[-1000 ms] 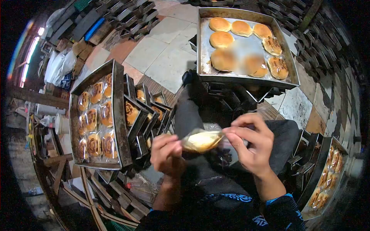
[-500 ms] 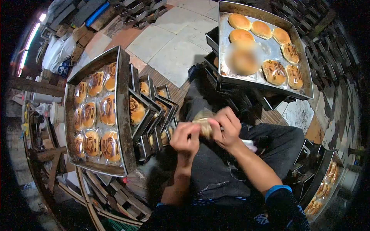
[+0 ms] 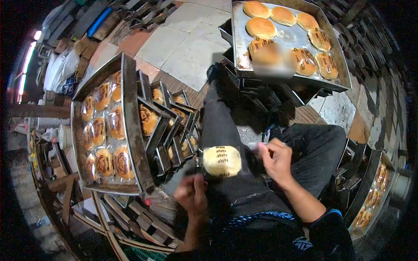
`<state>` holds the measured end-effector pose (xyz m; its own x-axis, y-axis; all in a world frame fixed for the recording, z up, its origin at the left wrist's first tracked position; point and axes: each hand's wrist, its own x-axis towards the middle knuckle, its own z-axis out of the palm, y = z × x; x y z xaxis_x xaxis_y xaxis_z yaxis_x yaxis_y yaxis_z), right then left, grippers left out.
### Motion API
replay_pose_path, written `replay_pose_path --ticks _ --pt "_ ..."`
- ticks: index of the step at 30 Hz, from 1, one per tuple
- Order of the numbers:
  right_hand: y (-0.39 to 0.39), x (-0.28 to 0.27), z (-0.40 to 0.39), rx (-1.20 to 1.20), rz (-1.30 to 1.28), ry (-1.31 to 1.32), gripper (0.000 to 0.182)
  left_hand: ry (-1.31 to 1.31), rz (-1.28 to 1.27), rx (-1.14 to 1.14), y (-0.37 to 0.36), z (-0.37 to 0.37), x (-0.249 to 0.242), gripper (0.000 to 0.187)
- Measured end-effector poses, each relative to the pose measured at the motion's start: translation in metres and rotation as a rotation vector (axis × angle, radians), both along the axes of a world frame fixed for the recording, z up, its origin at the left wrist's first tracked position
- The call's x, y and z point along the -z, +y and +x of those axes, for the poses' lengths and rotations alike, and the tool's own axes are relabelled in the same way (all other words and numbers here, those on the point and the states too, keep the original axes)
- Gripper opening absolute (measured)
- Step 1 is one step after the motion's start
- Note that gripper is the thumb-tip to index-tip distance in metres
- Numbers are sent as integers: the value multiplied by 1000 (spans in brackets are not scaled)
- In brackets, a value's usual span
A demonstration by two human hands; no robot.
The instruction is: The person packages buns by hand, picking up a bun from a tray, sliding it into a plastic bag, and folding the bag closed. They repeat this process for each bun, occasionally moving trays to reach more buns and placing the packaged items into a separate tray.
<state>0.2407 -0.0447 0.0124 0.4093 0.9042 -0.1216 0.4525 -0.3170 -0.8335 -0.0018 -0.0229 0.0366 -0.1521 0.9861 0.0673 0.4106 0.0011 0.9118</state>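
A pale bun in a clear printed plastic bag (image 3: 222, 161) hangs above my lap between my two hands. Dark print runs down the middle of the bag. My right hand (image 3: 277, 162) is closed, thumb and finger pinching a clear end of the bag on its right side. Lower left of the bun, my left hand (image 3: 191, 193) has its fingers curled in a pinch by the bag's left corner. That hand is slightly blurred, and the plastic at its fingertips is hard to see.
On the left stands a tilted metal tray (image 3: 130, 130) of bagged swirl buns, beside stacked trays (image 3: 162, 119). Ahead on the right, another tray (image 3: 287, 32) holds plain and bagged buns. A further tray (image 3: 389, 174) with packed bread is at the far right.
My hands have moved apart, the left one down and left, the right one rightward and down. The bagged bun, blurred between them before, now hangs lower in plain view.
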Motion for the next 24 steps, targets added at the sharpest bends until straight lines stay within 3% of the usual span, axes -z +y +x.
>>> replay_pose_path --ticks 1,3,5,6,7,9,11,12,13,14,15,16,17,18,19,21,23,24 --pt "14 -20 1 -10 14 3 12 -259 -225 -95 10 4 -14 13" --pt "44 -48 -13 -466 486 -115 28 -144 88 165 50 10 -25 20" --pt "59 -48 -27 -573 297 -184 48 -270 -313 88 74 15 -15 19" --pt "68 -37 -26 -574 266 -50 53 -400 -313 113 84 16 0 16" --pt "77 -43 -16 -586 130 8 53 -233 -189 124 93 24 -3 18" --pt "88 -69 17 -521 85 137 51 -453 -264 84 99 29 -15 21" --pt "97 -54 59 -324 290 185 48 -460 -232 133 102 29 -8 20" --pt "102 -76 82 -195 248 259 48 -477 -238 144 105 39 -3 20" --pt "108 -76 106 -38 201 652 46 -329 -166 184 103 54 3 15" --pt "120 -91 124 147 201 661 43 -181 -94 219 99 69 8 11" --pt "141 -76 156 211 368 612 33 -224 -218 337 92 82 10 8" --pt "154 -71 189 258 300 443 30 -149 -122 460 86 99 14 13" --pt "166 -71 214 341 260 -139 31 -51 -30 583 82 115 23 17" --pt "169 -88 218 371 53 -485 37 27 23 686 76 132 24 21" --pt "166 -87 217 372 51 -490 37 155 53 820 70 142 38 29" --pt "150 -79 209 338 558 -1371 23 405 -28 982 57 145 70 33" --pt "107 -56 159 93 605 -607 8 371 -113 1064 56 138 84 34" --pt "80 -52 135 -212 601 -577 7 345 -192 1158 54 131 86 35"
